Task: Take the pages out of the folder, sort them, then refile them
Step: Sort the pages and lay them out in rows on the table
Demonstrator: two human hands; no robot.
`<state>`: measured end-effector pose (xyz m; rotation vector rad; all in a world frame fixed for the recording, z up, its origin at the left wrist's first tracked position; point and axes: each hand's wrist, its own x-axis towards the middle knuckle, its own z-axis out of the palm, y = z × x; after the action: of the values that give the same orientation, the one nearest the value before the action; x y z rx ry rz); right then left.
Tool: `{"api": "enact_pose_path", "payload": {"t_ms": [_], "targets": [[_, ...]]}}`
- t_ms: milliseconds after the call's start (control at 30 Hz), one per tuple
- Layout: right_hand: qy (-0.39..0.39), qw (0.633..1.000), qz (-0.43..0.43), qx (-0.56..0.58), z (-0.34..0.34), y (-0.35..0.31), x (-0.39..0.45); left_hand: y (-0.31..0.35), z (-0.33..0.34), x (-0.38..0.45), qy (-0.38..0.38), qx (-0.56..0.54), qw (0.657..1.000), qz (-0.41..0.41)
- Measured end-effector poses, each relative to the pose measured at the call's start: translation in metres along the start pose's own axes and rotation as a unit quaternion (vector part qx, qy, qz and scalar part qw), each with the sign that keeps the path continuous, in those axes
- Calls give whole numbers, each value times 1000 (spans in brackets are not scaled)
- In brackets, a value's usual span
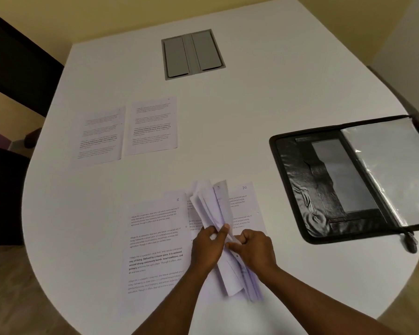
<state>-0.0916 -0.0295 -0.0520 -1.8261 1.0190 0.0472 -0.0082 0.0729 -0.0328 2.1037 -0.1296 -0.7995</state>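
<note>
A bent stack of white pages (pixel 215 206) stands on edge above the table's near side. My left hand (pixel 207 247) grips it from the left, thumb on top, and my right hand (pixel 253 250) pinches its right edge. Under the stack lie a page marked 6 (pixel 155 243) and a page marked 10 (pixel 244 204). Two more printed pages (pixel 128 130) lie side by side farther back on the left. The black folder (pixel 307 184) lies open at the right, with clear plastic sleeves (pixel 392 165) on its right half.
The round white table (pixel 252 105) has a grey cable hatch (pixel 192 54) near its far edge. A dark chair (pixel 12 61) stands beyond the table at the left. The folder's zip pull (pixel 410 243) hangs near the right rim.
</note>
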Motion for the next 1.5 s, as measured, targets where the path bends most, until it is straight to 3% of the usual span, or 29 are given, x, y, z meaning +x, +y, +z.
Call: {"api": "enact_pose_path", "payload": {"t_ms": [200,433,667,1000,1233,1400,1500], "targets": [[31,990,82,110,-6,3,4,0,-1,2,33,-9,999,-26],[105,971,175,127,-27,24,15,-2,-4,6,70,-23,996,-41],[92,978,164,91,-27,34,19,3,-2,4,72,-71,994,-31],[140,985,43,-86,-62,2,15,-1,2,0,85,-18,996,-28],[241,936,-128,-224,-126,-47,3,4,4,-2,58,29,998,-26],[333,896,-232,-178,-176,-92,-11,11,12,-1,-30,78,995,-53],[370,894,-243,-66,-200,-120,-20,13,12,0,-24,91,994,-56]]}}
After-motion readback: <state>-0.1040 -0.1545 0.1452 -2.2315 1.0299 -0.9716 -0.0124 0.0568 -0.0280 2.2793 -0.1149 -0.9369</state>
